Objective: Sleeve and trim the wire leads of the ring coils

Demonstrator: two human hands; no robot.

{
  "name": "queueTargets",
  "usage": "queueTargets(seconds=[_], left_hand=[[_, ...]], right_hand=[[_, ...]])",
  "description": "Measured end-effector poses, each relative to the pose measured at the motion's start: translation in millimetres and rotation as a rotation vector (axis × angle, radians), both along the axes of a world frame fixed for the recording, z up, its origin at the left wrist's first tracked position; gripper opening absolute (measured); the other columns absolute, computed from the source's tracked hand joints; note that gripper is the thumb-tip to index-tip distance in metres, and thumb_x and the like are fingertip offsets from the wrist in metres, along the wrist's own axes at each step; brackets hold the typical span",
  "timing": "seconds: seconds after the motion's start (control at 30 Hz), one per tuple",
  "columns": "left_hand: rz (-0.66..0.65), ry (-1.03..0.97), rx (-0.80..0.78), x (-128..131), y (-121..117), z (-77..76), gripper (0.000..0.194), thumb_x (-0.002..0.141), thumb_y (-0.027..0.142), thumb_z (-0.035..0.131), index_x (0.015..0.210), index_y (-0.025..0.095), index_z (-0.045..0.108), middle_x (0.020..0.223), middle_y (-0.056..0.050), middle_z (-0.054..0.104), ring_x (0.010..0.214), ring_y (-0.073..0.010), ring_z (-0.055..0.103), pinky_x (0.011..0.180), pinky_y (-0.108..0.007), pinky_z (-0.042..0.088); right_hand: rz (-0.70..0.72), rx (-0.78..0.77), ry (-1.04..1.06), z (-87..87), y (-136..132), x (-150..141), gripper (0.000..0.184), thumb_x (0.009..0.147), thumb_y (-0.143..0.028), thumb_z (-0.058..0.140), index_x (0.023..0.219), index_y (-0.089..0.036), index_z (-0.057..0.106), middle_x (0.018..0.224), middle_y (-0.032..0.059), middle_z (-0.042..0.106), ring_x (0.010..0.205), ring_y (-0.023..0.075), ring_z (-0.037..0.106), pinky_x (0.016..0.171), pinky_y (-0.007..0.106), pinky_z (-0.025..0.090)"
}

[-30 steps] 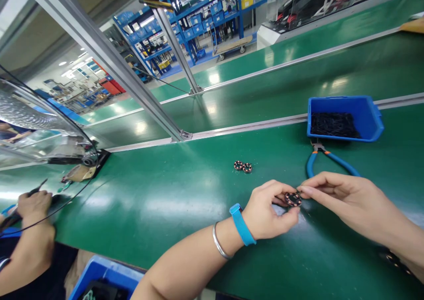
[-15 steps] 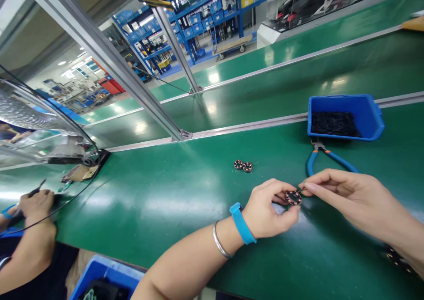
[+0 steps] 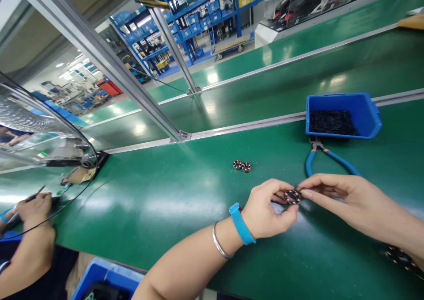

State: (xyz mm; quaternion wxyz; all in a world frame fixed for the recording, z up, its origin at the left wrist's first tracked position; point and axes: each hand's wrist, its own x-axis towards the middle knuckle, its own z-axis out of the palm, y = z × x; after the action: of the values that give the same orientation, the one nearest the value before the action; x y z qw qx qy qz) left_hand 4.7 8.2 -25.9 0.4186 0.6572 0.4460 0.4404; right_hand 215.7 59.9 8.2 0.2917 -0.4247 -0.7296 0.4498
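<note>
My left hand (image 3: 270, 211) is closed, pinching a small ring-shaped motor stator (image 3: 293, 202) with copper windings between thumb and fingers. At the stator's right edge, the thumb and forefinger of my right hand (image 3: 347, 196) are pressed together. Something thin and dark sits at those fingertips, too small to make out. Two similar stators, one on the left (image 3: 237, 164) and one on the right (image 3: 246, 167), lie side by side beyond my left hand. Blue-handled cutting pliers (image 3: 310, 162) lie just behind my right hand, which partly hides one handle.
A blue bin (image 3: 367, 114) of thin black pieces stands behind the pliers. More stators (image 3: 402, 258) lie beside my right forearm, partly hidden. A metal post (image 3: 132, 83) rises from the green bench (image 3: 159, 194). At far left, a co-worker's hands (image 3: 36, 207) hold a tool. Another blue bin (image 3: 99, 269) sits below the bench edge.
My right fingertips have come slightly closer to the stator's edge, and less of the thin strand shows. My left hand keeps its hold. The whole view has shifted slightly.
</note>
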Motion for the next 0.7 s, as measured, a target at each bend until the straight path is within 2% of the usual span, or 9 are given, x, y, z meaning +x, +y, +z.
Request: queueTargets(seconds=[0.1,0.17,0.27,0.37,0.47,0.7], left_hand=[[-0.006,-0.003,-0.010,0.4,-0.5,1.0,0.030,0.078,0.018,0.077,0.106,0.015,0.069,0.100,-0.008,0.082,0.089,-0.0211,0.083,0.084,-0.033,0.073],[-0.007,-0.006,-0.010,0.6,-0.8,1.4,0.029,0.077,0.018,0.077,0.105,0.016,0.069,0.100,-0.008,0.083,0.088,-0.0212,0.083,0.084,-0.033,0.073],[-0.007,-0.023,0.009,0.6,-1.1,1.1,0.029,0.078,0.019,0.076,0.106,0.015,0.069,0.099,-0.008,0.083,0.088,-0.0211,0.084,0.084,-0.034,0.073],[-0.008,-0.014,0.011,0.4,-1.3,0.5,0.029,0.079,0.020,0.076,0.107,0.015,0.070,0.099,-0.008,0.083,0.087,-0.0209,0.083,0.084,-0.033,0.073],[-0.016,-0.003,0.001,0.1,-1.6,-0.2,0.029,0.079,0.019,0.077,0.107,0.015,0.071,0.099,-0.008,0.083,0.088,-0.0212,0.084,0.084,-0.033,0.073],[-0.052,-0.007,0.024,-0.6,-2.3,-0.6,0.030,0.083,0.021,0.077,0.112,0.014,0.073,0.103,-0.009,0.084,0.088,-0.0217,0.084,0.084,-0.034,0.074]], right_hand=[[-0.030,0.355,-0.034,-3.2,-0.8,6.4,0.026,0.095,-0.052,0.073,0.106,-0.031,0.083,0.097,0.0035,0.088,0.078,0.0262,0.084,0.067,0.034,0.068],[0.013,0.557,-0.047,-3.3,-2.8,8.0,0.016,0.100,-0.038,0.068,0.108,-0.034,0.080,0.098,-0.0004,0.087,0.076,0.0227,0.083,0.067,0.033,0.066],[0.074,0.714,-0.075,-0.2,-6.5,7.0,0.014,0.104,-0.030,0.063,0.104,-0.034,0.076,0.092,-0.0041,0.084,0.071,0.0193,0.080,0.064,0.032,0.061],[0.068,0.793,-0.105,2.6,-8.4,5.2,0.016,0.107,-0.030,0.059,0.102,-0.033,0.074,0.091,-0.0027,0.084,0.073,0.0209,0.081,0.066,0.034,0.062],[0.078,0.773,-0.134,3.0,-8.0,4.8,0.019,0.106,-0.033,0.058,0.095,-0.033,0.074,0.088,-0.0016,0.084,0.071,0.0225,0.081,0.067,0.036,0.063],[0.122,0.775,-0.158,0.5,-6.8,2.6,0.021,0.106,-0.028,0.056,0.089,-0.030,0.068,0.077,-0.0022,0.076,0.062,0.0186,0.074,0.059,0.034,0.054]])
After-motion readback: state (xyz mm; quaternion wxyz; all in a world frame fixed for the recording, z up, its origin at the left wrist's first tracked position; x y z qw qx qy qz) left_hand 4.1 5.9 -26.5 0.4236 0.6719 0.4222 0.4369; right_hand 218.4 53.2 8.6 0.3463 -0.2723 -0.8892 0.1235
